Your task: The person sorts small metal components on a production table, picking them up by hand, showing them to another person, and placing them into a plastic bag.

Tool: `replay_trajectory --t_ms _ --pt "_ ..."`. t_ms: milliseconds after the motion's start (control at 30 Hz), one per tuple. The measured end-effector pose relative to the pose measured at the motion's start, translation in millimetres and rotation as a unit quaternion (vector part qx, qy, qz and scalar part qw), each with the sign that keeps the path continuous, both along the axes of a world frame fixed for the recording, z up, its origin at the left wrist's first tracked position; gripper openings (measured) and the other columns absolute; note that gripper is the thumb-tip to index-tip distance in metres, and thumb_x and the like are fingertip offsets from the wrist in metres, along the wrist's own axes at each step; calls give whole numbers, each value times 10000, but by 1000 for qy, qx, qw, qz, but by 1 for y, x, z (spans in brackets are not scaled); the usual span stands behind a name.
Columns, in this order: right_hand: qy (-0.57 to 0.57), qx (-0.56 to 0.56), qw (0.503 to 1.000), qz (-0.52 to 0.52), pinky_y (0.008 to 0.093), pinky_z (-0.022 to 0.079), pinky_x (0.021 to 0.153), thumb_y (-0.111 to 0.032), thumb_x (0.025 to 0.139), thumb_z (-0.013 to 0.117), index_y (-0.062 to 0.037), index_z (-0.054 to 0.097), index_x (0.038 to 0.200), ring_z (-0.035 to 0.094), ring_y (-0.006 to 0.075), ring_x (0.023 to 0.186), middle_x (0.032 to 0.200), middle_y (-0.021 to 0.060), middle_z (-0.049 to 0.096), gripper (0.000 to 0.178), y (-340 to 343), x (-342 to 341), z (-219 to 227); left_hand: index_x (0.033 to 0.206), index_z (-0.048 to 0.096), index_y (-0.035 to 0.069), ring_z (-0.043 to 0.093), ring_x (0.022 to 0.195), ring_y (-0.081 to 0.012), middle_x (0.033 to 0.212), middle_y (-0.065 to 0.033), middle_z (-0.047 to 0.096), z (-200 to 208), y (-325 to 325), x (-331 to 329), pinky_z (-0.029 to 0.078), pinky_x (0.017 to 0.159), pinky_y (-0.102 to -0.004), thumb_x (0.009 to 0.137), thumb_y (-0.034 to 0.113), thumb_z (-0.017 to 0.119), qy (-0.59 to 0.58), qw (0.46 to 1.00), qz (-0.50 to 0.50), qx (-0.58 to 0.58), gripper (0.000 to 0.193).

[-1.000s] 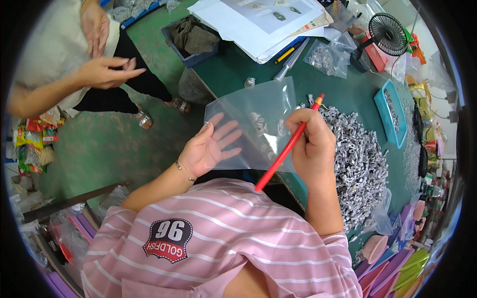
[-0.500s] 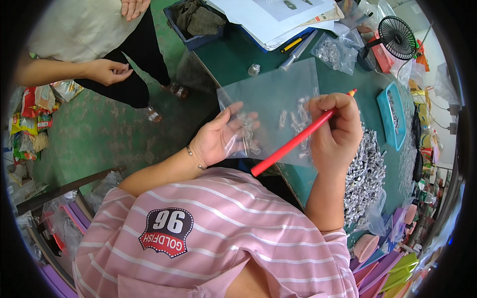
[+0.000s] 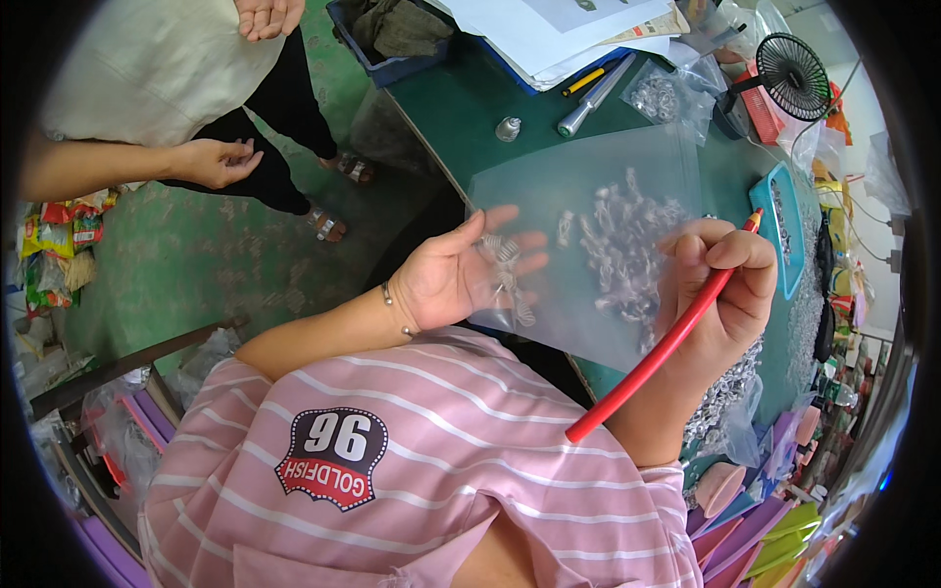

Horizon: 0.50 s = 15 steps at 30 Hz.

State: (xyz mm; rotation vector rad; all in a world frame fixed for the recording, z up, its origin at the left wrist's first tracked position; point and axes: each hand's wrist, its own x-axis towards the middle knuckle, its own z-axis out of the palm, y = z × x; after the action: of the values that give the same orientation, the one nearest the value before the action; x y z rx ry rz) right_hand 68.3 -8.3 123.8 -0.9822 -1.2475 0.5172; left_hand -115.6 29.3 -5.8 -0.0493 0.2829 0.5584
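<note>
While a clear plastic bag [image 3: 559, 284] is stretched flat at the centre of the frame, over the edge of the green table [image 3: 470, 113], it is backed by the left hand [image 3: 438, 282]. Left grip: wide, palm up, thumb apart, fingers seen through the film, nothing clamped. Right hand [image 3: 730, 294], right of centre: red pencil [image 3: 652, 365] held between thumb and fingers, tip to the upper right, blunt end to the lower left. Whether the bag's right edge is also pinched there cannot be told.

For good handling, the film should be held taut and well lit so that the pieces can be seen apart, the low corner should be supported by the left palm, and the pencil tip should be pointed away from the plastic. A firmer left hold is probably called for if the bag is tilted, as slippery film could slide off a flat palm.

Containers: a few small ribbed pieces [image 3: 502, 250] are seen at the bag's left end, over the left fingers. A larger grey cluster [image 3: 627, 245] is seen at its middle; in the bag or behind it, unclear. Turquoise tray [image 3: 795, 235], upper right: small grey parts inside. Small clear bag [image 3: 655, 98], upper right of centre: silvery parts inside. Dark blue bin [image 3: 392, 73], top left of centre: dark cloth [image 3: 402, 29] stuffed in.
</note>
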Motion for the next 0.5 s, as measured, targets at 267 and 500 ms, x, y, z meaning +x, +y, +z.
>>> replay_trajectory --t_ms 267,500 --pt "30 -8 999 36 224 463 631 81 813 613 -38 453 867 574 142 679 811 147 605 207 0 -12 16 1296 436 102 466 1217 -345 1286 -179 499 -6 1 9 372 974 -582 952 483 394 7 999 -36 -21 515" --pt "9 5 1000 -16 203 416 681 90 822 608 -32 479 917 563 154 729 838 150 603 202 -2 31 10 1279 446 86 463 1222 -348 1305 -195 482 -3 -6 14 388 977 -570 969 451 365 19 997 -68 -31 485"
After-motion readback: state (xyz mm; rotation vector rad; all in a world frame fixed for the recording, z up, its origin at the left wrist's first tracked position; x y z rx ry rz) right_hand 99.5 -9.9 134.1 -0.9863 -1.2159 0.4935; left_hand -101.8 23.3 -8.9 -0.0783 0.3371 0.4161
